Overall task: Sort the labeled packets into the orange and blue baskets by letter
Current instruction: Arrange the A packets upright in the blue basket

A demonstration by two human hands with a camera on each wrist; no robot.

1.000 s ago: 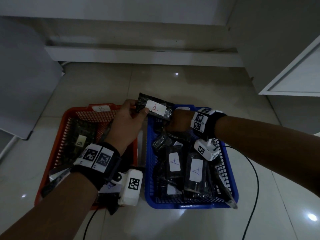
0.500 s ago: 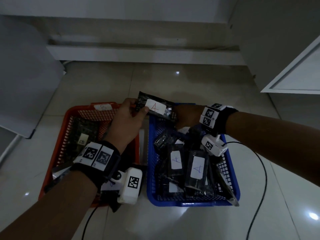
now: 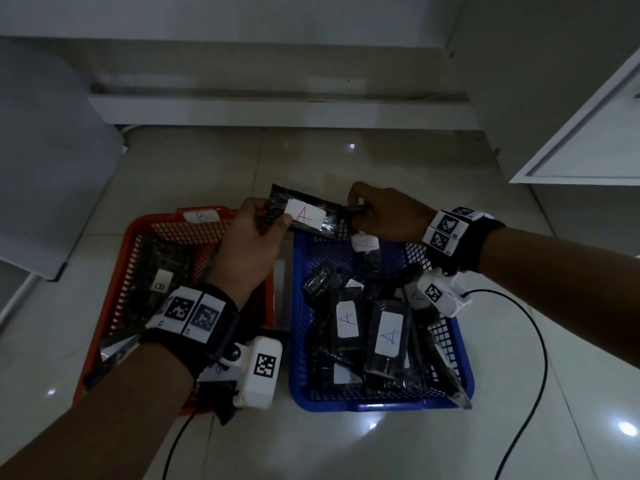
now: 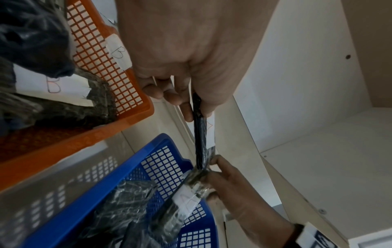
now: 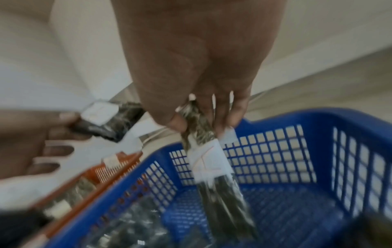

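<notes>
The right hand (image 3: 388,216) has risen, pinching a second packet (image 5: 208,156); the left hand (image 3: 251,244) grips the A packet (image 3: 304,214). Release both well inside the blue basket (image 3: 381,405).

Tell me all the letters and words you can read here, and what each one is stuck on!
"A", red, on the packet in the left hand.
"A", blue, on two packets lying in the blue basket.
"B" on the orange basket's rim tag.
"B" on a packet in the orange basket.
Red strokes on the right hand's packet label: too blurred to read.
The wristband squares are patterns, not words.
</notes>
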